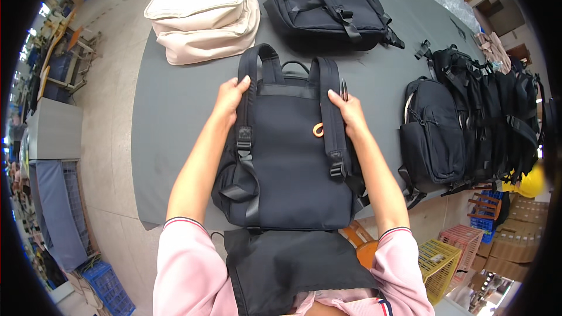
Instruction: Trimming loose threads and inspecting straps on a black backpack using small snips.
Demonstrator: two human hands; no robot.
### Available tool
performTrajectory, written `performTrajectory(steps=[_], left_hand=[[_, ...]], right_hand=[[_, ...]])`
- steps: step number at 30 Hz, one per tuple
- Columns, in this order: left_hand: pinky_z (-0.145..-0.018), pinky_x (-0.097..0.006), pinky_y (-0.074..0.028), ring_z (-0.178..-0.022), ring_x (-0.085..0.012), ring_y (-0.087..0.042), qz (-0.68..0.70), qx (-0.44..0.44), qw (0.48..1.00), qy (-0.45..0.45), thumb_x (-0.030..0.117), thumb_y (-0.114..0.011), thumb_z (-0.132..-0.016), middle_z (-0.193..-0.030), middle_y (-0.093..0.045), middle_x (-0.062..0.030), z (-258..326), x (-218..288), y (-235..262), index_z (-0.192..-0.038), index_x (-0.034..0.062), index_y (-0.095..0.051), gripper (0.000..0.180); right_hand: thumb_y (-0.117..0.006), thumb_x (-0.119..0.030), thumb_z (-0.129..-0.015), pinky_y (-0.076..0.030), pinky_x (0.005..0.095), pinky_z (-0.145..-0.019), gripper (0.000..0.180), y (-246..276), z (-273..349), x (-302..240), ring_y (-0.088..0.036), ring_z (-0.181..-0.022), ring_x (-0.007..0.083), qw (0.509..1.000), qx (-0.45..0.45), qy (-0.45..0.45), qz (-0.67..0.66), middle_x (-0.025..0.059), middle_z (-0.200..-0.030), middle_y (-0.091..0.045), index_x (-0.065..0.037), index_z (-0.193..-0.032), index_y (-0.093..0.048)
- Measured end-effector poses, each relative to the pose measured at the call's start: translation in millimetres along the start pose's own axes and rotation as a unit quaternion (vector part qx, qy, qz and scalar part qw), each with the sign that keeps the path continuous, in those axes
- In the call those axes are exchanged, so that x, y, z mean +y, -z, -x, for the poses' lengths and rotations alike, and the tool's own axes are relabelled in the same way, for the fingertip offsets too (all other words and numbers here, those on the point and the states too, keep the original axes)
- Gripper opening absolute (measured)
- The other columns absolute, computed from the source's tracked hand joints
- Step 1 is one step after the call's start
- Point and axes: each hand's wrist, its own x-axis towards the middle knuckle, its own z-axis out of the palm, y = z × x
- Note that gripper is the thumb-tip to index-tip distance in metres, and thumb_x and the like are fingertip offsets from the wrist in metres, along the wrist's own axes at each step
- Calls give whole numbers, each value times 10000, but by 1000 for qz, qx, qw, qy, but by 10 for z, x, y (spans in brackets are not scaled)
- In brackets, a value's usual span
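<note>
A black backpack lies in front of me on the grey table, its back panel facing up and its top handle pointing away. My left hand is closed round the left shoulder strap, thumb on top. The right shoulder strap is gripped by my right hand at about the same height. Dark pointed tips stick up beside my right thumb, and an orange loop shows at the strap's inner edge. They look like parts of thread snips, whose middle is hidden behind the strap and hand.
Cream bags are stacked at the table's far left, with a black bag to their right. Several black backpacks stand along the right edge. Plastic crates and cartons sit on the floor at right.
</note>
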Motion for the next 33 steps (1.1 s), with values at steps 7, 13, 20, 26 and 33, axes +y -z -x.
performTrajectory(steps=[7, 13, 20, 26, 33], left_hand=[[-688, -252, -490, -755, -113, -606, -24, -17, 999, 13, 239, -638, -901, -878, -657, -69, -75, -78, 81, -994, -26, -594, 285], [-709, -253, -493, -771, -105, -600, -38, -32, 999, 15, 256, -648, -894, -888, -655, -65, 3, 22, 51, -985, -18, -595, 294], [-738, -276, -502, -798, -119, -605, 5, -56, 998, 10, 270, -679, -870, -916, -648, -70, 337, 357, -84, -982, -11, -597, 314], [-782, -273, -460, -846, -102, -572, 131, -105, 986, -5, 334, -651, -886, -898, -628, -26, 785, 439, -306, -967, 40, -607, 308], [-1024, -432, -330, -1268, -303, -393, -248, -65, 943, -215, 357, -756, -740, -1349, -426, -202, 1813, 74, -116, -952, -2, -615, 440]], right_hand=[[-721, -252, -818, -491, 241, -614, 278, -12, -99, 57, -602, -684, 92, 997, -6, 38, 67, 34, -739, -647, 2, -898, -641], [-705, -220, -835, -419, 247, -538, 330, 9, 59, -48, -467, -558, 70, 941, 118, 208, 237, -11, -606, -517, -21, -1059, -568], [-600, -157, -919, -394, 213, -537, 159, -592, 697, -597, -464, -570, 58, 923, -29, 324, 205, -7, -636, -560, -3, -958, -603], [-647, -146, -881, -297, 189, -471, 183, -1178, 731, -352, -383, -542, 2, 945, -160, 230, 171, -58, -642, -467, -70, -863, -482], [-626, -56, -859, -281, 165, -505, 130, -1220, 772, -382, -366, -590, -11, 955, -161, 236, 77, -88, -704, -453, -77, -971, -564]])
